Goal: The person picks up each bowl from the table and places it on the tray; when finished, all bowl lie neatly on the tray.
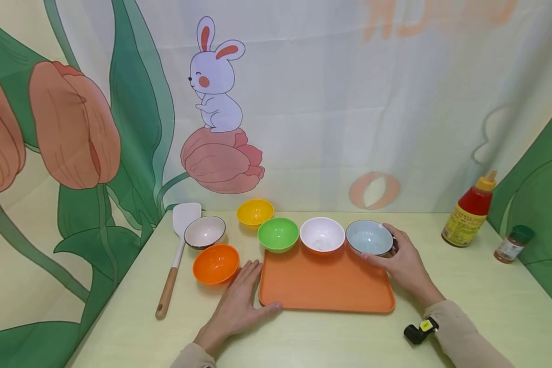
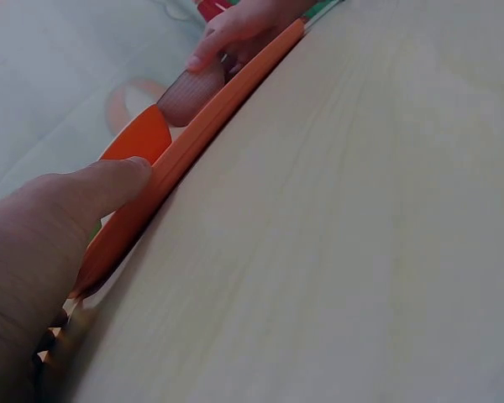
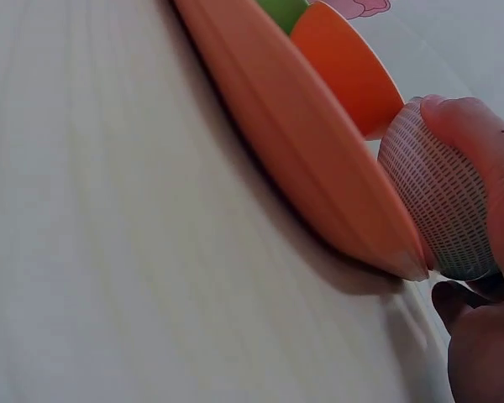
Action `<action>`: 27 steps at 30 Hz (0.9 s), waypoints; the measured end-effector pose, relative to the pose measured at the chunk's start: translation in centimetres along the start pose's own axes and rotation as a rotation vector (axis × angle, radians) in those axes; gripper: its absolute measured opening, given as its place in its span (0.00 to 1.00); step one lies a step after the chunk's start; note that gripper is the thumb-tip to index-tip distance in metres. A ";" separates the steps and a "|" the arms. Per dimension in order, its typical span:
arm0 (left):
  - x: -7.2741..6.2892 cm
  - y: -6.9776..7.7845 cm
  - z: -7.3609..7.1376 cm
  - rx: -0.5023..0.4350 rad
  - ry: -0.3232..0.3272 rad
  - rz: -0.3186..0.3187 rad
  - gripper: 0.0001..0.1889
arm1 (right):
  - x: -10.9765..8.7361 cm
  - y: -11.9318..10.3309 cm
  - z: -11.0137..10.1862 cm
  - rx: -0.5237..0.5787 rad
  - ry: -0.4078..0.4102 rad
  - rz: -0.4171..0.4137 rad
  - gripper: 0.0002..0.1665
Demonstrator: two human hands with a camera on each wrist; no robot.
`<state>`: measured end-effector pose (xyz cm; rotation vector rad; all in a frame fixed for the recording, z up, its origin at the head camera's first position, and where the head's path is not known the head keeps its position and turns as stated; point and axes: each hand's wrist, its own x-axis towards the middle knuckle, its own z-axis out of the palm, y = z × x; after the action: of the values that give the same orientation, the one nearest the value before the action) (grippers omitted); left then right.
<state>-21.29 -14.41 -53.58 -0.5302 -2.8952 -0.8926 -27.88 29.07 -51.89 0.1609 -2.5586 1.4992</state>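
Note:
My right hand (image 1: 405, 260) grips a light blue bowl (image 1: 369, 237) by its right side, thumb at the front and fingers behind. This bowl's patterned outer wall (image 3: 441, 197) shows in the right wrist view, at the end of the orange tray (image 1: 326, 289). Left of it, a white bowl (image 1: 322, 234) with an orange outside and a green bowl (image 1: 278, 235) stand in a row along the tray's back edge. My left hand (image 1: 241, 301) lies at the tray's left front corner with fingers extended, the thumb on the rim in the left wrist view. Its fingertips are beside an orange bowl (image 1: 216, 264).
A yellow bowl (image 1: 255, 213) and a cream bowl (image 1: 205, 232) with a dark rim stand at the back left. A white spatula (image 1: 169, 286) with a wooden handle lies at the left. A red sauce bottle (image 1: 469, 214) and a small green-capped jar (image 1: 513, 244) stand at the right.

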 end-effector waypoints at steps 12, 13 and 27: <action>0.2 0.3 0.2 0.001 -0.003 0.002 0.60 | 0.1 0.2 -0.8 0.044 -0.048 0.025 0.82; 0.1 0.3 0.2 0.001 -0.003 0.001 0.60 | 0.1 0.1 -0.9 0.052 -0.047 0.029 0.83; 0.0 0.2 0.0 0.002 0.003 0.004 0.60 | 0.6 -3.4 -4.4 0.059 0.098 -0.031 0.77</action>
<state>-21.25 -14.29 -53.46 -0.5332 -2.8909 -0.8889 -27.48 31.25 -46.70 0.1303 -2.4262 1.5329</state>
